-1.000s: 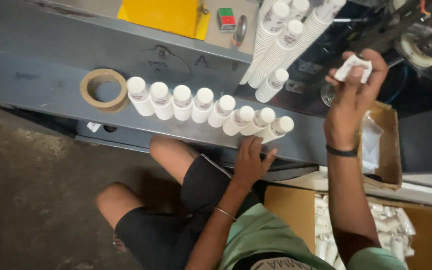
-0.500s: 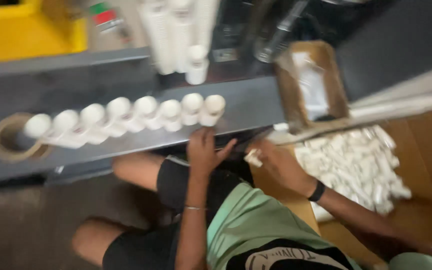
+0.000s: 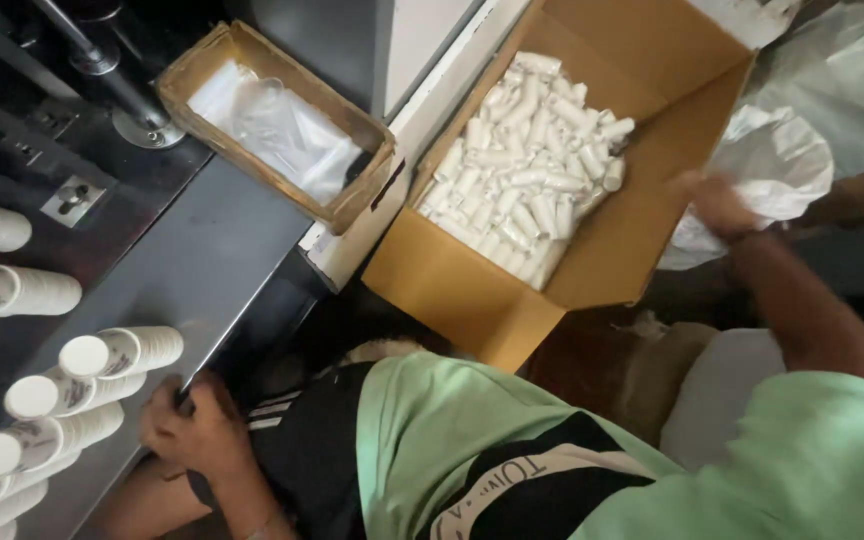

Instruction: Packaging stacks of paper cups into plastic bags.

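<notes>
Meanwhile left hand (image 3: 197,425) grips shelf edge (image 3: 242,300); right hand (image 3: 717,205) outstretched, blurred.

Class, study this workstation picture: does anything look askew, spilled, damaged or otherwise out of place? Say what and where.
Nothing looks spilled or damaged. The white tubes lie jumbled in the large cardboard box, unlike the neat row of capped white tubes on the grey bench. The left hand grips the bench edge; the right hand is blurred beside the box.

Matt brown cardboard box (image 3: 472,290) holds smooth white plastic tubes (image 3: 527,165); the counter (image 3: 192,270) is dull grey metal with a faint sheen.
</notes>
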